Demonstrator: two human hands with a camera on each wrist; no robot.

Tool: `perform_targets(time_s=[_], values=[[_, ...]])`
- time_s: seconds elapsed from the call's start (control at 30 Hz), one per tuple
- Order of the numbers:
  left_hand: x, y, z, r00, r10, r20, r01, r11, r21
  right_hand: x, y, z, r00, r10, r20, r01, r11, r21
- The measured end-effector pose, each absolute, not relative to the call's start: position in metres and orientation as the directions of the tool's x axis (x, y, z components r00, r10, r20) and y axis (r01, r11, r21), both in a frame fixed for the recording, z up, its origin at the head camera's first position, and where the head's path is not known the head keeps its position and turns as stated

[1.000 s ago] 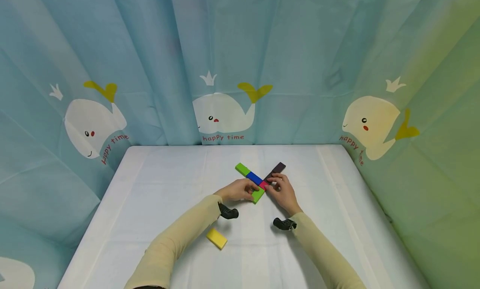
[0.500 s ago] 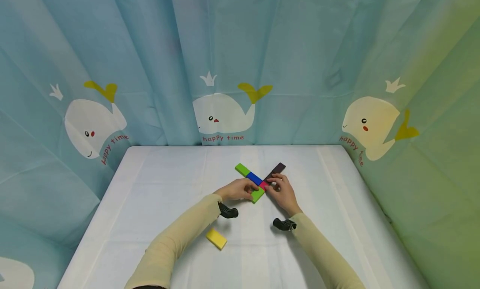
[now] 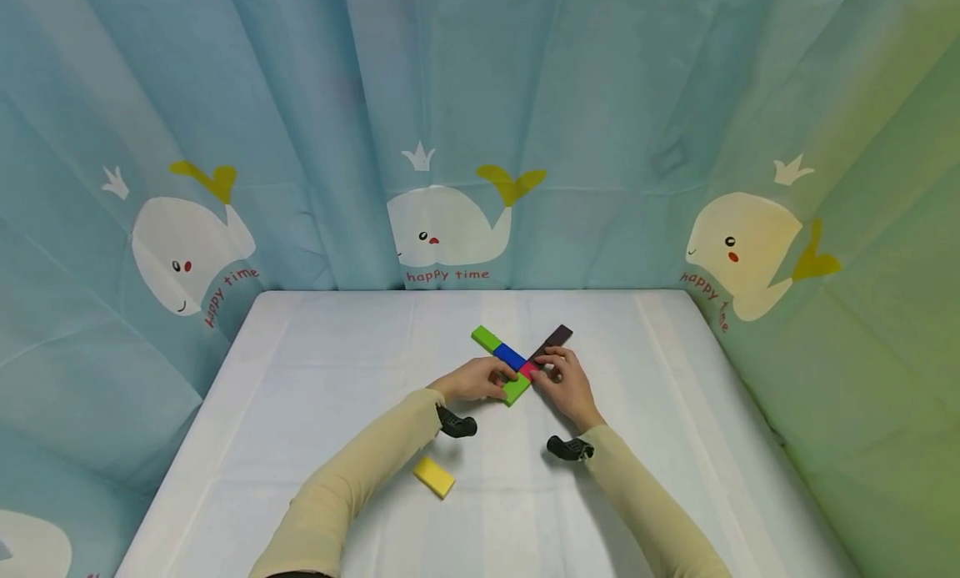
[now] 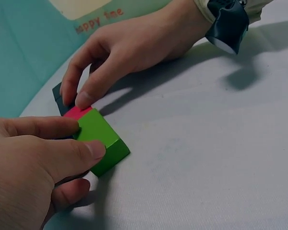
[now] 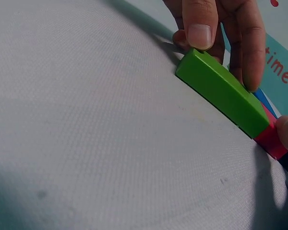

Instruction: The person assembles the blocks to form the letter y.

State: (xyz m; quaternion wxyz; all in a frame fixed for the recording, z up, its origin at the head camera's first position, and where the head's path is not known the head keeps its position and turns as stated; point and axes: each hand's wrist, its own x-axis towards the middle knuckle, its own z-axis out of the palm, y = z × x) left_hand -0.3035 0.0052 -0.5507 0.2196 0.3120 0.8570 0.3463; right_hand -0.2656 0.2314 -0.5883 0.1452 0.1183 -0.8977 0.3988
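While left hand (image 3: pixel 480 379) pinches green block (image 3: pixel 516 389) | right hand (image 3: pixel 564 384) pinches pink block (image 3: pixel 528 370)

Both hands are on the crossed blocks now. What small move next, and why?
Probably nudge the near green block snug against the pink block. The left hand grips the green one, the right hand steadies the pink and dark block, and the yellow block waits apart on the table.

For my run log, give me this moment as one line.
left hand: grips green block | right hand: pinches red block | blocks form a cross on white table | yellow block: loose, near left sleeve
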Motion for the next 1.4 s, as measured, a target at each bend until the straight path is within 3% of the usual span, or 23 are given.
perform_targets(time_s=[0.67, 0.83, 1.1, 1.4], values=[[-0.299, -0.005, -0.551, -0.734, 0.664, -0.147, 0.339, 0.544, 0.767, -0.266, 0.232, -0.589, -0.952, -0.095, 0.291, -0.281, 0.645, -0.711], [-0.289, -0.028, -0.539, -0.723, 0.674, -0.152, 0.327, 0.528, 0.784, -0.266, 0.232, -0.588, -0.950, -0.094, 0.297, -0.285, 0.646, -0.708], [-0.260, -0.087, -0.530, -0.643, 0.739, -0.203, 0.403, 0.552, 0.730, -0.266, 0.232, -0.587, -0.950, -0.099, 0.297, -0.288, 0.646, -0.707], [-0.229, -0.139, -0.525, -0.628, 0.747, -0.219, 0.367, 0.532, 0.763, -0.267, 0.231, -0.589, -0.958, -0.084, 0.275, -0.262, 0.647, -0.716]])
